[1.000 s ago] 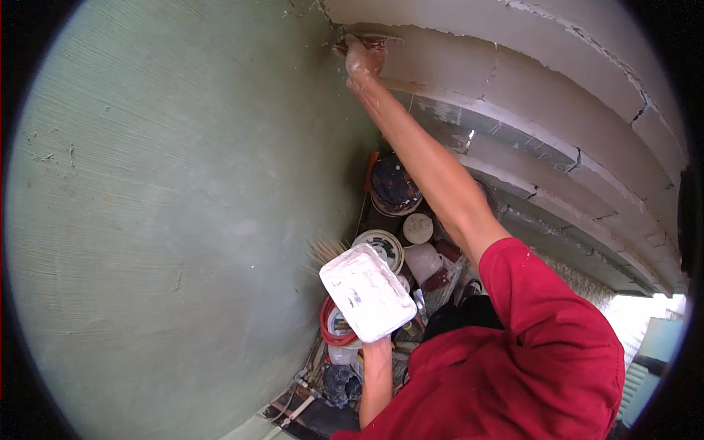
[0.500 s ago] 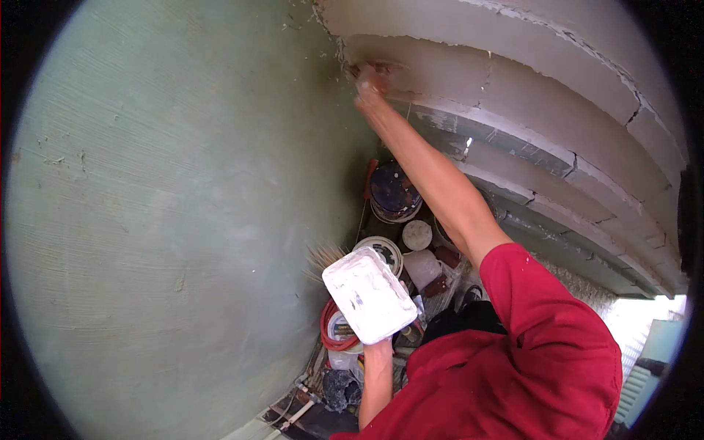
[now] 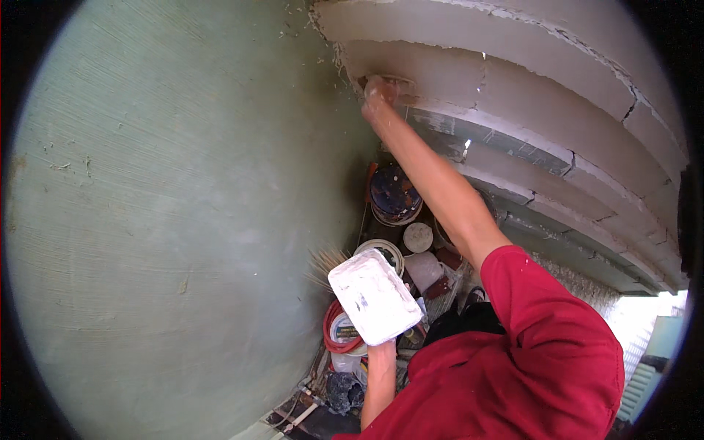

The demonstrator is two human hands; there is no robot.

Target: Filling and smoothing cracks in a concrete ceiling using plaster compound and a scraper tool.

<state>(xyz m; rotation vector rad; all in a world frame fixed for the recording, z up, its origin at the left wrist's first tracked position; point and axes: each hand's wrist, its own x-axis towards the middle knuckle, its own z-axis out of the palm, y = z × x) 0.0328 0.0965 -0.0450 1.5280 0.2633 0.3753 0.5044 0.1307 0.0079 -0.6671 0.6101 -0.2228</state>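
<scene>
The right hand point(image 3: 380, 95), closed around a tool point(image 3: 402, 82) (too blurred to identify), has moved lower on the block wall point(image 3: 528, 95), so work seems to be shifting downward. The left hand point(image 3: 381, 352), fingers hidden, grip unclear, supports the white tray point(image 3: 375, 297) from beneath.

No words or numbers could be read. Dark markings on the round, white-rimmed container point(image 3: 389, 251) were too small to decipher.
</scene>
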